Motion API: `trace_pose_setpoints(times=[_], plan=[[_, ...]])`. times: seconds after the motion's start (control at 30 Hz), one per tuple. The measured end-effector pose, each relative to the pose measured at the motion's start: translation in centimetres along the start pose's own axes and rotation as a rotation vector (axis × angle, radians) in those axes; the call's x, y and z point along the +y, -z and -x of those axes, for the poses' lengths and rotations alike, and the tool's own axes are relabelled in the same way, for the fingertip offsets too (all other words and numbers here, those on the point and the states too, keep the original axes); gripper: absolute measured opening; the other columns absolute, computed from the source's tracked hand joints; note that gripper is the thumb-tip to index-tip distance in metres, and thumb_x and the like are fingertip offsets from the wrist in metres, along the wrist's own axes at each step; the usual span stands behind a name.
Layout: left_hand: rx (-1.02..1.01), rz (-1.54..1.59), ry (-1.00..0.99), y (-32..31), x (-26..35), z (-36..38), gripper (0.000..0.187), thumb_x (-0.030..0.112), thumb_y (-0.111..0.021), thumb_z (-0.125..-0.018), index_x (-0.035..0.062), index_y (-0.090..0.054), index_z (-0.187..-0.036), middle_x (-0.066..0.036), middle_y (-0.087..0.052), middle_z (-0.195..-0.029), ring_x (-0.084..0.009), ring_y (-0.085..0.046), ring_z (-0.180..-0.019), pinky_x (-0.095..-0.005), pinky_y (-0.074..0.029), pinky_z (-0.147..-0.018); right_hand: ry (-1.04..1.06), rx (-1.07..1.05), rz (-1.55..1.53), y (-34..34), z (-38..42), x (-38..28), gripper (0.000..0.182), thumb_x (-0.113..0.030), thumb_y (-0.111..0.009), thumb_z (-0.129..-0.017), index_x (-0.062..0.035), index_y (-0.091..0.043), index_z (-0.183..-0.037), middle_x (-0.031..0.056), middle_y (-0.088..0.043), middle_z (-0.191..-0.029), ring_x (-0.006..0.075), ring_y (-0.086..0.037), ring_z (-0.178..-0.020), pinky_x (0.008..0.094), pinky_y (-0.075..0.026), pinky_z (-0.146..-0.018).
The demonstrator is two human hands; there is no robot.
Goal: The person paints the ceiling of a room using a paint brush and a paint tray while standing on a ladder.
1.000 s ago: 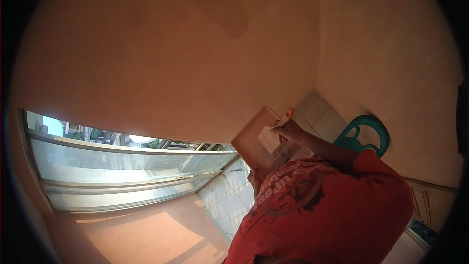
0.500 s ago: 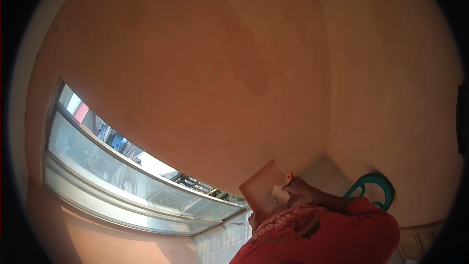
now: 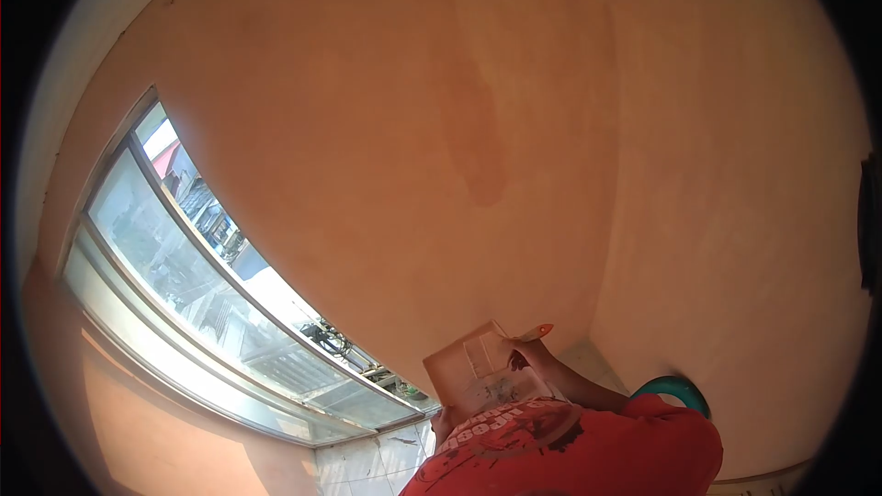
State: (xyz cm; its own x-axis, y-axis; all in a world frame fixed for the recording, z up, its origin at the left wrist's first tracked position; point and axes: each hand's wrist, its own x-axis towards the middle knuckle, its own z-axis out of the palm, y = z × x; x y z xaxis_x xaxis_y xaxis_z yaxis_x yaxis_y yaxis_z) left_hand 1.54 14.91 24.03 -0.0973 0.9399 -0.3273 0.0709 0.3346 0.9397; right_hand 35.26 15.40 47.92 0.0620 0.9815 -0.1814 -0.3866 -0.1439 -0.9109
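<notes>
A wide, pale-bristled brush with an orange-tipped handle (image 3: 480,356) is over a shallow, peach rectangular tray (image 3: 447,373), clasped by the right hand (image 3: 524,355), forearm slanting inward; the left hand (image 3: 442,423), beside the tray, has an unclear hold. Behind: smooth orange wall (image 3: 367,129), metal-framed glass window (image 3: 197,276).

In the grip of our R hand (image 3: 522,358) we've a brush handle (image 3: 536,332), smooth, plastic-looking; bristles (image 3: 480,356) just L look matt. Under the grip, tray (image 3: 447,374): smooth, plastic-looking. Nearer us, our shirt (image 3: 597,450): matt cloth, printed. R of grip, green chair (image 3: 696,398), sl. glossy plastic. Beyond grip, wall (image 3: 367,147): smooth, mostly matt. Well L, window (image 3: 175,243): glossy glass, metal-looking edges.
</notes>
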Motion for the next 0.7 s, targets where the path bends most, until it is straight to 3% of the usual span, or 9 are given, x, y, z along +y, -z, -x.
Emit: trace_pose_setpoints(times=[0.07,0.2,0.33,0.43,0.5,0.53,0.6,0.7], plan=[[-0.005,-0.004,0.022,0.7,-0.8,2.6,0.043,0.04,-0.071,-0.092,-0.0025,-0.072,-0.085,-0.005,-0.069,-0.078,-0.0102,-0.057,-0.068,-0.0294,-0.047,-0.06,-0.019,-0.048,0.193,0.7,-0.7,-0.1,0.039,-0.036,-0.067,-0.093,-0.0049,-0.067,-0.068,0.0065,-0.067,-0.061,0.0129,-0.064,-0.052,0.0242,-0.049,-0.049],[0.004,-0.04,0.059,4.1,-1.3,7.2,0.043,0.04,-0.07,-0.092,-0.0024,-0.072,-0.085,-0.005,-0.069,-0.078,-0.0102,-0.057,-0.068,-0.0292,-0.046,-0.06,0.148,-0.094,0.091,0.2,0.1,-5.7,0.035,-0.038,-0.068,-0.091,-0.0037,-0.066,-0.082,0.0054,-0.066,-0.061,0.0117,-0.063,-0.051,0.0242,-0.049,-0.048],[0.001,-0.055,0.051,5.4,-0.9,7.4,0.043,0.039,-0.07,-0.093,-0.0023,-0.071,-0.085,-0.005,-0.069,-0.078,-0.0101,-0.057,-0.068,-0.0291,-0.046,-0.059,0.289,-0.113,0.035,-2.0,1.4,-10.6,0.035,-0.039,-0.068,-0.09,-0.0057,-0.067,-0.081,0.0029,-0.065,-0.063,0.009,-0.06,-0.053,0.0241,-0.047,-0.048],[-0.006,-0.049,0.048,5.4,-1.0,7.1,0.042,0.039,-0.07,-0.093,-0.0023,-0.071,-0.085,-0.004,-0.069,-0.078,-0.01,-0.057,-0.068,-0.0289,-0.046,-0.059,0.229,-0.178,0.23,-1.5,-0.8,-8.0,0.033,-0.04,-0.069,-0.09,-0.0074,-0.068,-0.084,-0.0009,-0.063,-0.066,0.0069,-0.058,-0.057,0.0235,-0.045,-0.051],[0.001,-0.049,0.045,6.0,-0.6,7.1,0.042,0.039,-0.07,-0.093,-0.0022,-0.071,-0.085,-0.004,-0.069,-0.078,-0.01,-0.056,-0.067,-0.0289,-0.046,-0.059,-0.03,-0.175,0.771,-1.0,-1.8,-4.6,0.028,-0.037,-0.073,-0.087,-0.0085,-0.069,-0.087,-0.0037,-0.06,-0.069,0.0061,-0.054,-0.058,0.024,-0.042,-0.053],[0.0,-0.048,0.038,5.8,-0.2,6.8,0.042,0.039,-0.07,-0.093,-0.0022,-0.071,-0.085,-0.004,-0.069,-0.078,-0.01,-0.056,-0.067,-0.0288,-0.046,-0.059,-0.024,-0.172,0.767,-0.6,-1.8,-2.9,0.028,-0.037,-0.073,-0.087,-0.0085,-0.069,-0.087,-0.0037,-0.06,-0.069,0.0061,-0.054,-0.058,0.024,-0.042,-0.053],[-0.009,-0.04,0.021,5.0,0.9,5.7,0.042,0.039,-0.07,-0.093,-0.0021,-0.071,-0.085,-0.004,-0.069,-0.078,-0.0099,-0.056,-0.067,-0.0287,-0.046,-0.059,-0.099,-0.233,0.416,0.4,-1.9,0.4,0.025,-0.033,-0.077,-0.085,-0.0084,-0.069,-0.083,-0.0045,-0.059,-0.066,0.0076,-0.056,-0.059,0.0246,-0.043,-0.055],[-0.016,-0.032,0.029,4.5,0.7,6.0,0.042,0.039,-0.07,-0.093,-0.0021,-0.071,-0.085,-0.004,-0.068,-0.078,-0.0098,-0.056,-0.067,-0.0286,-0.046,-0.059,-0.043,-0.177,0.304,2.0,-3.1,5.1,0.024,-0.03,-0.08,-0.083,-0.0087,-0.068,-0.08,-0.0035,-0.06,-0.066,0.0078,-0.054,-0.056,0.0253,-0.041,-0.051]])
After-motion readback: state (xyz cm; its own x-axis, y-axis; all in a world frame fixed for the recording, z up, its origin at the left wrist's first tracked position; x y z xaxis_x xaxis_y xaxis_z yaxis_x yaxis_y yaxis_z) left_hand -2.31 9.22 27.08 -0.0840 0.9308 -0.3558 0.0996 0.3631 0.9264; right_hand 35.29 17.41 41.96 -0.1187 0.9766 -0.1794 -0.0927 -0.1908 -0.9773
